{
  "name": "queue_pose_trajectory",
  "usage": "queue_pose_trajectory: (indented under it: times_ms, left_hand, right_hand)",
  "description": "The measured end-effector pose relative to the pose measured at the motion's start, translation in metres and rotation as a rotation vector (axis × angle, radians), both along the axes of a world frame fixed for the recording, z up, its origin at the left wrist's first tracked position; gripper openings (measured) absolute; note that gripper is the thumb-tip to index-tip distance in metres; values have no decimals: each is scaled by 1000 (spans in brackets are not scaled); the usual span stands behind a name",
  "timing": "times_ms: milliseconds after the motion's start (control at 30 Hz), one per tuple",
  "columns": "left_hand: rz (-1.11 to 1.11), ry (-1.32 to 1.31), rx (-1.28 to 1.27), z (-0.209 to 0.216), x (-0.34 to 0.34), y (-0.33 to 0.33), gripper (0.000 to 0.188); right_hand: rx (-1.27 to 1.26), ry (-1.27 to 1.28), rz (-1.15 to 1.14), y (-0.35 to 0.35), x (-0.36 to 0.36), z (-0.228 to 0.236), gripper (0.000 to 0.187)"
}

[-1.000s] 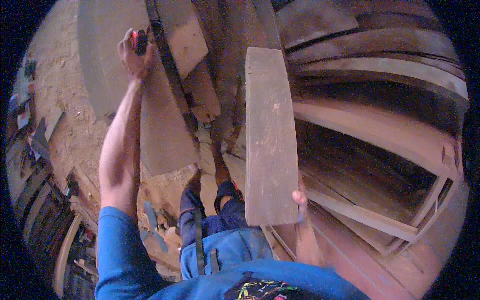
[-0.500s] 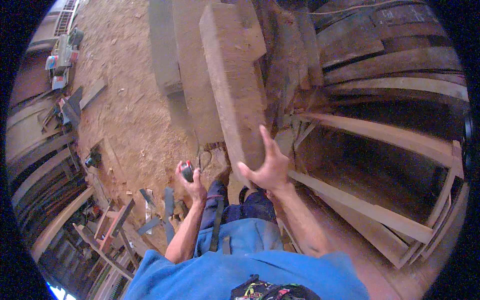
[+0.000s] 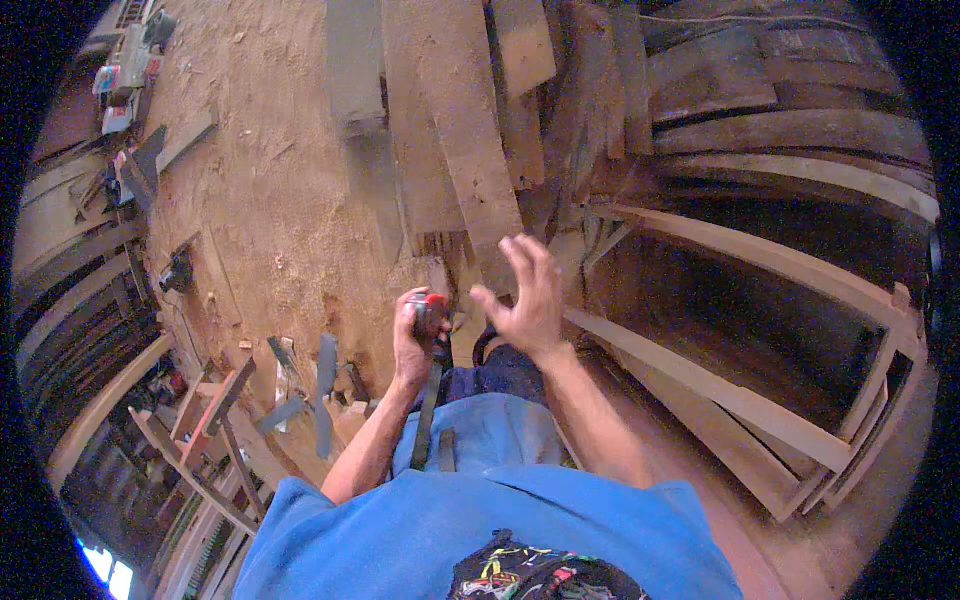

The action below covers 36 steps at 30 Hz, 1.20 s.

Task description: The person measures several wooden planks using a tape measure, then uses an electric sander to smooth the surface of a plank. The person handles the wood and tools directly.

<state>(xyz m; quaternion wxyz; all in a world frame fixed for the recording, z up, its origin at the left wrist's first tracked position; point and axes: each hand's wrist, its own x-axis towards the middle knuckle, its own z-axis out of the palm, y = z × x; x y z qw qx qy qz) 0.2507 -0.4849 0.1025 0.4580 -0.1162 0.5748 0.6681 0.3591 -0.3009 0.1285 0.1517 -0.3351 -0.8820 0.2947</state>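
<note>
My left hand (image 3: 405, 350) is closed around a tape measure (image 3: 431, 313), a compact black case with a red part on top. To its right, my right hand (image 3: 535, 308) is open, fingers spread and slightly blurred, holding nothing. Just beyond the right hand lies a long brown wooden plank (image 3: 470, 145), its near end close to the fingertips. It rests among other boards (image 3: 410, 130) that run away from me. A grey board (image 3: 355, 75) lies along the left of this pile.
A slatted wooden frame (image 3: 760, 262) stands at right, below stacked boards (image 3: 800, 135). Sawdust covers the floor (image 3: 275, 190) to the left. A wooden stand (image 3: 205, 425), offcuts (image 3: 326, 365) and a dark tool (image 3: 177, 274) sit at the lower left.
My right hand has let go of the plank, which has dropped away from me onto the boards. My left hand has moved right and up with the tape measure.
</note>
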Motion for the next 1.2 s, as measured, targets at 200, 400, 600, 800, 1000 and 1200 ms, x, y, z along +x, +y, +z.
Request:
queue_pose_trajectory:
  times_ms: [200,400,600,800,1000,1200]
  left_hand:
    - [-106,-537,131,14,29,19,46]
    - [-196,-408,38,11,37,32,49]
    - [-495,161,-66,15,44,58,83]
    - [-727,40,105,12,37,50,90]
    - [-694,-204,-159,7,34,43,35]
    - [-772,-261,-85,36,44,57,32]
  right_hand:
    - [-486,132,229,-48,24,4,86]
    - [-680,92,66,-42,54,-7,89]
    - [-1746,729,-293,-40,73,-11,78]
    - [-1173,252,-248,-40,79,-14,65]
    - [-989,5,-24,-43,101,6,82]
    - [-885,-148,-20,-53,120,38,99]
